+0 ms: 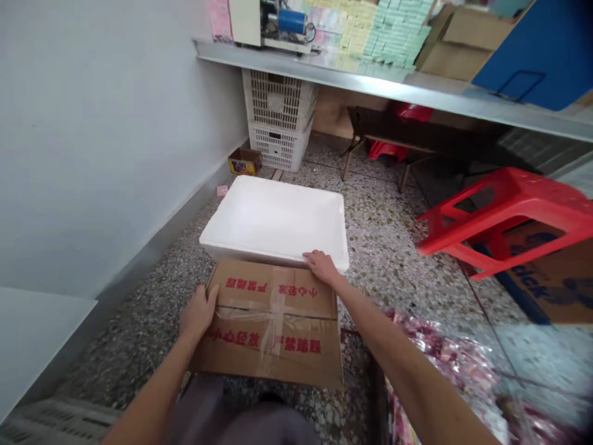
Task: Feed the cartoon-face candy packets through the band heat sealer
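Observation:
A taped cardboard box (pixel 296 312) with red printed characters lies closed in front of my knees. My left hand (pixel 199 311) rests against the box's left edge, its thumb apart from the fingers. Just beyond the box stands a white foam tub (pixel 285 219) with nothing visible inside. My right hand (pixel 320 266) is on the tub's near rim, close to the right corner, with the fingers bent over the edge and the palm by the box's far right corner.
Stacked white crates (pixel 278 117) and a small open carton (pixel 244 162) stand beyond the tub. A red stool (pixel 514 210) lies tipped at the right. Wrapped pink packets (pixel 449 358) sit lower right. A metal-edged table (pixel 370 89) crosses the back; a wall rises at left.

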The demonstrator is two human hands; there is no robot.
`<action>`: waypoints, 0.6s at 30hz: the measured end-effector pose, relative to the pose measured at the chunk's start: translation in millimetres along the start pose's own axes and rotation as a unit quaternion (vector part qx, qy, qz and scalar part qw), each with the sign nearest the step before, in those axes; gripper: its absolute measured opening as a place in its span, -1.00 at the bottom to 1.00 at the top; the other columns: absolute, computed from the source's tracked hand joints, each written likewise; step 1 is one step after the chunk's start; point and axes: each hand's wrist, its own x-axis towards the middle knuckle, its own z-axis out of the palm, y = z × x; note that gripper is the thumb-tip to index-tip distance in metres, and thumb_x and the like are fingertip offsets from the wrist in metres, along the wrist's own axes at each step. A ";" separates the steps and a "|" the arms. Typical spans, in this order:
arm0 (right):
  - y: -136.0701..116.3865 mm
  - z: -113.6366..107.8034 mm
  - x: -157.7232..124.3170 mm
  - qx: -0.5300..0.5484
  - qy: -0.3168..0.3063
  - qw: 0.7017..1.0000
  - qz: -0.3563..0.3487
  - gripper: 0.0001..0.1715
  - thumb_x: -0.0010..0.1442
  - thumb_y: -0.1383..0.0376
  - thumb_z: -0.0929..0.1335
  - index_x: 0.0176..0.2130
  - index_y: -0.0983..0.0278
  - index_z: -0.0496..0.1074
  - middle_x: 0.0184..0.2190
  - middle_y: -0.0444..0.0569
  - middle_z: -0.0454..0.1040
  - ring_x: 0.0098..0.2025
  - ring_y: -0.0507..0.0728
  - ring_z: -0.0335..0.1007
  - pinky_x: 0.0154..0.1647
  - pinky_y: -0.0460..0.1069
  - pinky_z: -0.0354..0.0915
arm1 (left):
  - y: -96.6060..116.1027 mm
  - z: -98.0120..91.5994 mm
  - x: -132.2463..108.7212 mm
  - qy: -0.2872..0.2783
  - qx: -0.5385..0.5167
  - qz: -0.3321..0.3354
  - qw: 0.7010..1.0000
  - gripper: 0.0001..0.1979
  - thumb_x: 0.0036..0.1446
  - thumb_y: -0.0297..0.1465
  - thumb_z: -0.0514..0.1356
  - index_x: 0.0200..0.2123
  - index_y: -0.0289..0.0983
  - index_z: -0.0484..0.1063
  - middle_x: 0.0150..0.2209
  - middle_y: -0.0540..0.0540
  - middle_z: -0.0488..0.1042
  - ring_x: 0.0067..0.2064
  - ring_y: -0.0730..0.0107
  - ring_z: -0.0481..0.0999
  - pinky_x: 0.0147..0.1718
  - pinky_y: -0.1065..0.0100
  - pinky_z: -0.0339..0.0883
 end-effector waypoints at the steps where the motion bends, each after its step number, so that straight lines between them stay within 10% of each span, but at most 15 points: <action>1: -3.8 3.8 -2.8 0.019 0.017 1.000 0.006 -0.60 0.42 0.25 0.24 0.18 0.18 0.42 0.00 0.06 0.52 0.03 0.23 0.32 0.01 0.08 0.16 | -4.5 1.4 -1.3 -0.001 0.003 0.003 1.000 -0.55 0.38 -0.06 -0.19 -0.10 -0.22 0.34 -0.12 -0.31 0.61 -0.07 -0.05 0.62 -0.22 0.20 0.40; 6: -0.8 19.5 -67.5 0.089 0.105 0.989 0.055 -0.47 0.42 0.22 0.19 0.32 0.20 0.26 0.24 0.11 0.35 0.26 0.27 0.14 0.25 0.16 0.07 | -20.8 5.2 -0.9 -0.011 0.028 0.002 1.000 -0.48 0.37 -0.03 -0.24 -0.09 -0.24 0.35 -0.16 -0.35 0.60 -0.07 -0.15 0.60 -0.19 0.11 0.41; 10: 53.9 21.8 -196.1 0.116 0.140 0.969 0.164 -0.49 0.36 0.24 0.17 0.22 0.16 0.37 0.22 0.05 0.38 0.24 0.23 0.21 0.26 0.13 0.15 | 0.3 -4.8 -0.5 0.007 0.022 -0.047 0.999 -0.54 0.34 -0.09 -0.10 -0.03 -0.29 0.38 -0.12 -0.36 0.60 0.00 -0.23 0.56 -0.11 -0.02 0.43; 14: 144.5 13.3 -360.5 0.109 0.194 0.890 0.398 -0.37 0.19 0.16 0.16 0.14 0.34 0.41 0.05 0.26 0.45 0.16 0.41 0.29 0.21 0.31 0.19 | 89.5 -16.1 -40.4 0.186 0.005 -0.012 0.982 -0.49 0.33 -0.29 -0.03 0.32 -0.23 0.07 0.32 -0.28 0.29 0.42 -0.21 0.05 0.19 -0.29 0.17; 18: 208.3 10.3 -488.3 0.125 0.172 0.781 0.587 -0.41 0.01 0.07 0.21 -0.13 0.33 0.55 -0.20 0.40 0.51 -0.02 0.59 0.42 0.01 0.46 0.26 | 210.1 17.6 -138.4 0.066 -0.065 0.285 0.954 -0.50 0.37 -0.33 -0.06 0.34 -0.26 0.12 0.42 -0.18 0.12 0.43 0.10 0.04 0.37 0.07 0.03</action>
